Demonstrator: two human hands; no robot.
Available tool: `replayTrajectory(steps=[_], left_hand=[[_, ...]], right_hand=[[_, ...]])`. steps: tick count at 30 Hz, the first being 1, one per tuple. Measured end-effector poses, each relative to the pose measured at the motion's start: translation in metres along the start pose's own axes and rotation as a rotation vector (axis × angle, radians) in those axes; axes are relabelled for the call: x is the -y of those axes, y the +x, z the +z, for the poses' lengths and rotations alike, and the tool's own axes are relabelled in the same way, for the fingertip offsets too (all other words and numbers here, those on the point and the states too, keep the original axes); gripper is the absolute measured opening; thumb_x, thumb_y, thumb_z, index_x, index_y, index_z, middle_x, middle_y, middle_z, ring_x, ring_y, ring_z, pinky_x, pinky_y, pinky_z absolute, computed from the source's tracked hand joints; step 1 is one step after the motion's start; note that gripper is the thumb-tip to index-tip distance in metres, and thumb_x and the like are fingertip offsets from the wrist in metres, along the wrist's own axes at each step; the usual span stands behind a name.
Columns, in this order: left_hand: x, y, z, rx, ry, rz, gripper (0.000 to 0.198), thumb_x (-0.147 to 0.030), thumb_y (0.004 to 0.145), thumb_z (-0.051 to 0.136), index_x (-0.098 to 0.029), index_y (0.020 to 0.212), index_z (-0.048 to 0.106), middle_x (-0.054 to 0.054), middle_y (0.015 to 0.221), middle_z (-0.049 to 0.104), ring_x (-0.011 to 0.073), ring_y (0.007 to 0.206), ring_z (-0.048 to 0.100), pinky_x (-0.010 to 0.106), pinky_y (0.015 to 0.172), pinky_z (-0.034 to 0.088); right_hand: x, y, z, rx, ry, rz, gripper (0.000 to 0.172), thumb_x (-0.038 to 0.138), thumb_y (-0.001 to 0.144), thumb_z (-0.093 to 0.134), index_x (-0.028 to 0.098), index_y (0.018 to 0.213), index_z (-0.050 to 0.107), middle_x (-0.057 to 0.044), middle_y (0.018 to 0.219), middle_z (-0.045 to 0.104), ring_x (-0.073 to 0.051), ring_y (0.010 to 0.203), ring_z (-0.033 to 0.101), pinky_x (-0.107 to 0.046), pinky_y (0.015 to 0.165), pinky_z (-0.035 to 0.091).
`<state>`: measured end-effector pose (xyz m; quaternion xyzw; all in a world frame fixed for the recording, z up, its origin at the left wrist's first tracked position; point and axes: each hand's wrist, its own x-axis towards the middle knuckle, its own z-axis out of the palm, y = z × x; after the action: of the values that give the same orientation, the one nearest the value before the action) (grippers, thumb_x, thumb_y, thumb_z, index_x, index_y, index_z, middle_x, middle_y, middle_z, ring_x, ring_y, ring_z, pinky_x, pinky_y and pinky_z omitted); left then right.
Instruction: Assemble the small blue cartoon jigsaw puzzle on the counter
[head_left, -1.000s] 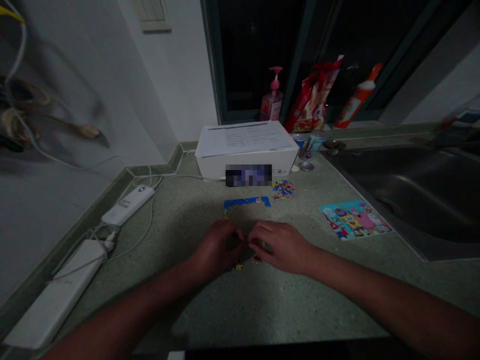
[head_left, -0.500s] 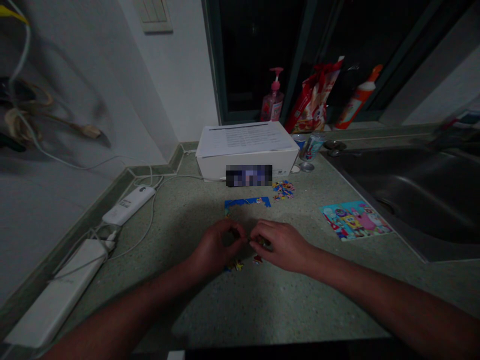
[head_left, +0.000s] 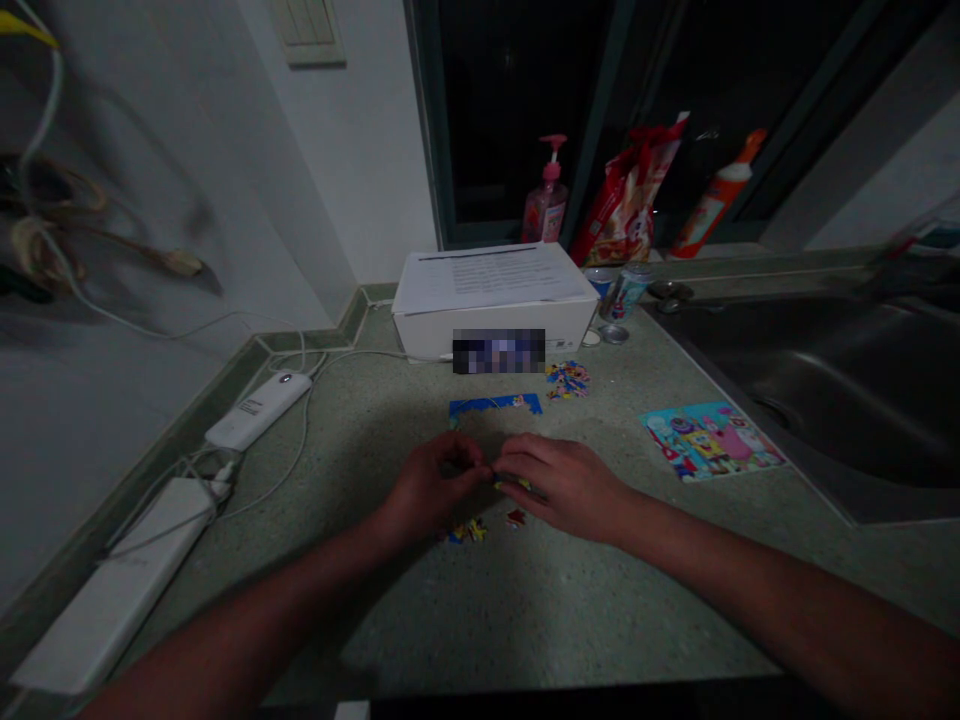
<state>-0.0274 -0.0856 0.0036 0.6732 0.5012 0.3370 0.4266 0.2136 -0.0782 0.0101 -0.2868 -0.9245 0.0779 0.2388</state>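
Note:
My left hand (head_left: 435, 480) is closed in a pinch above the counter, its fingertips meeting those of my right hand (head_left: 562, 487). A small, dark jigsaw puzzle piece (head_left: 491, 474) is held where the fingertips come together. Yellow shows on a puzzle piece (head_left: 519, 484) between the thumb and fingers of my right hand. Just beyond the hands lies a joined blue strip of puzzle border (head_left: 491, 404). Closer to me, several loose pieces (head_left: 469, 530) lie below the left hand, and a reddish piece (head_left: 515, 517) lies below the right.
A pile of mixed pieces (head_left: 568, 379) lies before a white box (head_left: 427, 330). The colourful cartoon picture (head_left: 712, 440) is at right, beside the sink (head_left: 825, 380). A power strip (head_left: 120, 580), cables and a white device (head_left: 259, 410) line the left. Cans (head_left: 626, 290) stand behind.
My left hand has shifted slightly to the left. The fingers of my right hand have straightened and spread a little, showing more of the yellow piece.

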Motion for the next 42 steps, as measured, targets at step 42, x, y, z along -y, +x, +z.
replayTrajectory(steps=[42], left_hand=[[0.016,0.014,-0.016,-0.17,0.149,0.019,0.014,-0.034,0.092,0.066,-0.025,0.099,0.073,0.007,0.098,0.082,0.0266,0.094,0.075,0.045,0.092,0.06]], right_hand=[[-0.071,-0.003,-0.023,-0.234,0.009,0.354,0.018,0.035,0.103,0.066,0.023,0.113,0.075,-0.008,0.106,0.075,-0.024,0.091,0.072,-0.039,0.078,0.059]])
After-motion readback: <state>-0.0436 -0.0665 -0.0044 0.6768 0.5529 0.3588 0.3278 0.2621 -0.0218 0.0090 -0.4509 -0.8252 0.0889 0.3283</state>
